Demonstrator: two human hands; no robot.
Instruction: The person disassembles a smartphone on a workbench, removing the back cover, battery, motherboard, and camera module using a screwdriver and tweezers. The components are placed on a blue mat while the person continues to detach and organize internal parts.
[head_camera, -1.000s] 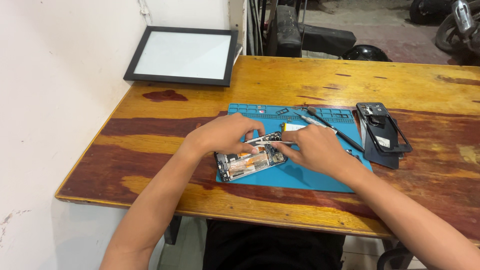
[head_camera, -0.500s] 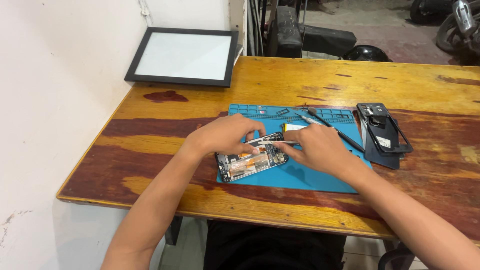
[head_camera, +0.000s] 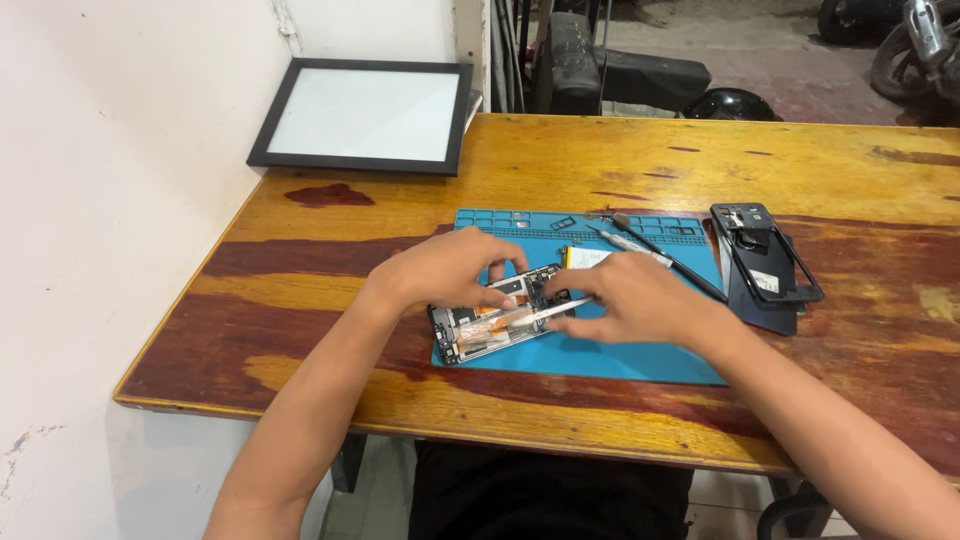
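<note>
Worn wooden bench (head_camera: 600, 170) pushed against a white wall, with a blue repair mat (head_camera: 610, 352) laid out in the middle and a black-framed panel (head_camera: 362, 115) sitting at the far left corner. On the mat's left end there's an opened-up phone (head_camera: 480, 325) with its insides showing, long axis running left-right and tilted a bit, far end toward the right.

Left hand (head_camera: 445, 275) is on top of the phone's upper edge, fingers curled down and pressing on it to pin it. Right hand (head_camera: 630, 300) comes in from the right, fingers pinched narrow on a thin pale tool (head_camera: 530, 318) that lies nearly along the phone's long axis, tip pointing left over the board. So the phone sits just left of the right hand's fingers and directly under the left ones.

Off to the right: a removed back cover and frame (head_camera: 765, 255), plus a screwdriver (head_camera: 660, 255) on the mat behind the hands.
</note>
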